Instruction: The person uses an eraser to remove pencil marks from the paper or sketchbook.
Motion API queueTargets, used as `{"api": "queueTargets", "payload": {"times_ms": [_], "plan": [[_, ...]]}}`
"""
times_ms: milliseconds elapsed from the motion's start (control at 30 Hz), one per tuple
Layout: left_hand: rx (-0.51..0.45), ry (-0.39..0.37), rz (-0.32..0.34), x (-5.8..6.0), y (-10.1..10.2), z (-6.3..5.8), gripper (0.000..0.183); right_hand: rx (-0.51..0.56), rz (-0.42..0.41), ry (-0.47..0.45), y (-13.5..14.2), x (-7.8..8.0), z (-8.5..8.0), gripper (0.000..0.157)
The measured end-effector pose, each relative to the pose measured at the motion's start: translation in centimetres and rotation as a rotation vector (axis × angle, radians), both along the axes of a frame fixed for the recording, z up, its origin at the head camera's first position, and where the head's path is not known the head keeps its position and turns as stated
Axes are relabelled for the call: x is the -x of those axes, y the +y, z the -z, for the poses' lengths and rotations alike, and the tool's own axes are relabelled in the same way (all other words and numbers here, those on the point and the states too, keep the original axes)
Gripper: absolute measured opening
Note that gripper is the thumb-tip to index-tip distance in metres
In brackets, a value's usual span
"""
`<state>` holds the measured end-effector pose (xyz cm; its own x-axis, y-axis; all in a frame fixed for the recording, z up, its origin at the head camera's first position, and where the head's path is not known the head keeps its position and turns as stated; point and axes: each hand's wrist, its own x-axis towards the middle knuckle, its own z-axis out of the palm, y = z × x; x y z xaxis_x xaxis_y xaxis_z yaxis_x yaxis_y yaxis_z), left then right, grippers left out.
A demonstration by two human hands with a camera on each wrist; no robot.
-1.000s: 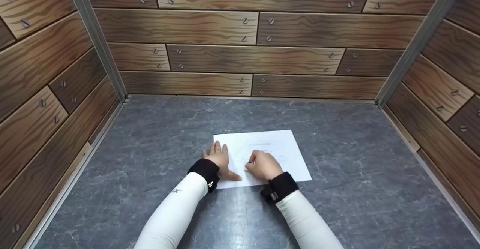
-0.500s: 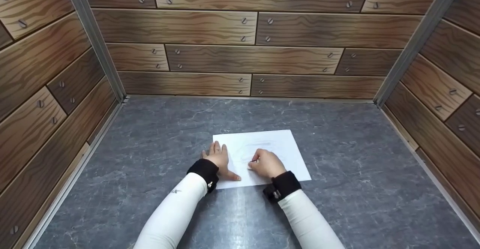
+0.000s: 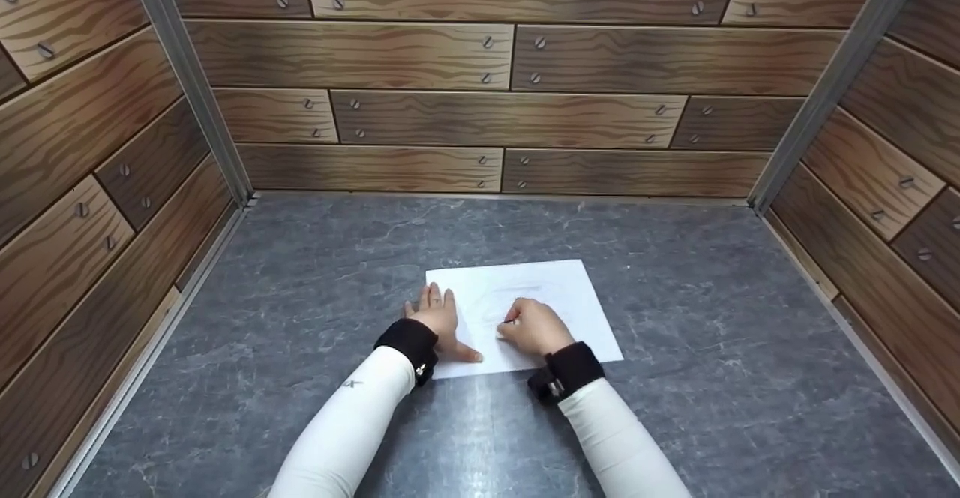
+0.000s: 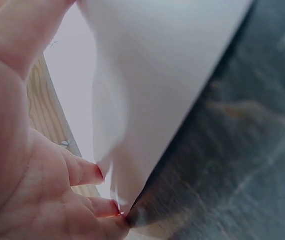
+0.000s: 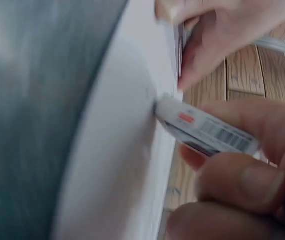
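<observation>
A white sheet of paper [image 3: 581, 310] with faint grey marks lies on the dark marbled tabletop. Across its left side rests my left hand [image 3: 439, 325], fingers spread and thumb stretched along the near edge. The left wrist view shows the sheet [image 4: 147, 65] bowed up slightly beside the palm. My right hand [image 3: 538, 327] pinches a small white eraser [image 5: 205, 127] in a printed sleeve with a barcode and an orange mark. One darkened end of it touches the paper. From the head view, the fingers hide most of the eraser.
Wood-plank-patterned walls [image 3: 420, 119] enclose the tabletop [image 3: 322, 250] at the back and both sides. Grey metal posts [image 3: 191, 85] stand in the back corners. Black bands [image 3: 574, 370] with small cameras circle both wrists.
My right hand has shifted slightly to the right over the paper, mostly in the first half second, still pinching the eraser. The left hand and the sheet stay in place.
</observation>
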<state>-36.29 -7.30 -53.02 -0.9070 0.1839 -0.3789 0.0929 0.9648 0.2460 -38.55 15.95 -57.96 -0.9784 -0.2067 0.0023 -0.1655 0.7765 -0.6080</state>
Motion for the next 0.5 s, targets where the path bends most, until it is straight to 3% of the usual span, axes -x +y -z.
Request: {"api": "queueTargets", "payload": {"times_ms": [133,200,400,500], "plan": [[0.002,-0.007,0.003,0.1,0.0,0.1,0.143,-0.068,0.102,0.011,0.9,0.0,-0.5,0.019],[0.003,-0.013,0.004,0.3,0.0,0.3,0.143,-0.073,0.11,0.018,1.0,-0.1,-0.6,0.018],[0.016,-0.01,0.003,0.5,0.0,0.7,0.144,0.037,-0.066,0.0,-0.7,-0.3,-0.1,0.016],[0.018,0.001,0.003,0.5,0.0,0.7,0.145,0.033,-0.052,-0.008,-0.9,-0.4,0.0,0.017]]}}
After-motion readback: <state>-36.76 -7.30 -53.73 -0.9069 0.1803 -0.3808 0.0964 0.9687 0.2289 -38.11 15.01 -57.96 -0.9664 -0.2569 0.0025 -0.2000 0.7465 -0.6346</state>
